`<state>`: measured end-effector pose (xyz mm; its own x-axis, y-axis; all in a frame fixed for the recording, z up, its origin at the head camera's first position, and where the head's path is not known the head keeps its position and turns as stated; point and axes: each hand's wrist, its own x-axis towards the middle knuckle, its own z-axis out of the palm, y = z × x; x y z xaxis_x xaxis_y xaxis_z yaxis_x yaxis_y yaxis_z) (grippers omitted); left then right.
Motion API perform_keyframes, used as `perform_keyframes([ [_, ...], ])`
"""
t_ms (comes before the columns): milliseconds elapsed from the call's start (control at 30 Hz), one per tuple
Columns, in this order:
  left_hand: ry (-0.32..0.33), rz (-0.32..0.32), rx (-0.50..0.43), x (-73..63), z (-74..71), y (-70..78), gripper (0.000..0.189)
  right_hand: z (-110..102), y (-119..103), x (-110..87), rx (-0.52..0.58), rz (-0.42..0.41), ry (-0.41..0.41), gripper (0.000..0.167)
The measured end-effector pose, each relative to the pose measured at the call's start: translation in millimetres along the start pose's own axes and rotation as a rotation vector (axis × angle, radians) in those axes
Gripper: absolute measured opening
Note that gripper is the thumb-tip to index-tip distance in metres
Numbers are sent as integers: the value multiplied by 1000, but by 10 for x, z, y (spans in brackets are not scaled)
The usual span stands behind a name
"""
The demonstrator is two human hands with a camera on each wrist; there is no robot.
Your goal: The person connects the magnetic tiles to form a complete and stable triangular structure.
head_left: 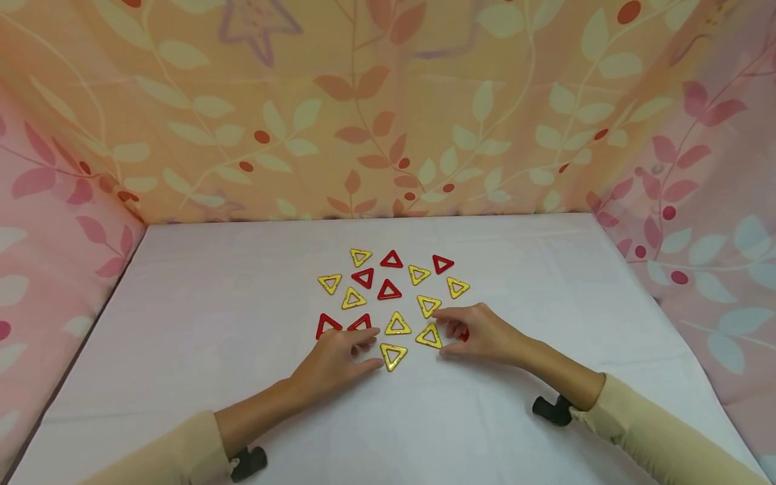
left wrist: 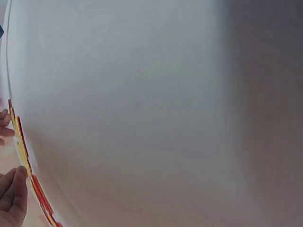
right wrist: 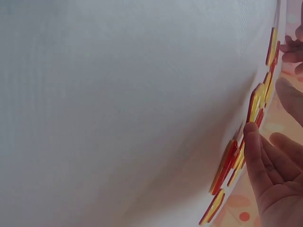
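Observation:
Red and yellow triangular frame tiles lie flat, scattered in the middle of the white table. My left hand (head_left: 336, 360) is at the near left of the group, thumb and forefinger apart. A yellow triangle tile (head_left: 384, 357) lies by its fingertips, and a red triangle tile (head_left: 360, 322) is partly covered by its forefinger. On the right, my right hand (head_left: 485, 335) has its forefinger at the edge of one yellow triangle tile (head_left: 428, 306). Its thumb is beside another yellow triangle tile (head_left: 421, 337). A bit of red tile (head_left: 465, 335) shows between its fingers. Neither hand visibly grips a tile.
Farther back lie several more tiles, among them a red triangle (head_left: 389, 291) and a yellow triangle (head_left: 457, 279). White cloth covers the table (head_left: 212, 289). Patterned curtains (head_left: 388, 121) stand behind it and at both sides. Dark wrist cameras (head_left: 250, 465) hang under the sleeves.

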<state>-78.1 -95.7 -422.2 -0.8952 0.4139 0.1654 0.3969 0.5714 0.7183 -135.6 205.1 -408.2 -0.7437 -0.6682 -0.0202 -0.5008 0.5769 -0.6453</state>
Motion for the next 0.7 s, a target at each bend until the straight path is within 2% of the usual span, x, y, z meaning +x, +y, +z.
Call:
perform_keyframes([
  [167,-42,-10,26,6,54,38,47,39,-9,14,3,1,-14,54],
  [333,-72,0,58,14,105,41,50,65,-13,27,-10,-2,5,52],
  [533,-63,11,84,52,124,63,50,84,-21,39,-25,-10,34,51],
  [700,-91,12,97,91,134,74,54,79,-15,57,-32,-3,22,52],
])
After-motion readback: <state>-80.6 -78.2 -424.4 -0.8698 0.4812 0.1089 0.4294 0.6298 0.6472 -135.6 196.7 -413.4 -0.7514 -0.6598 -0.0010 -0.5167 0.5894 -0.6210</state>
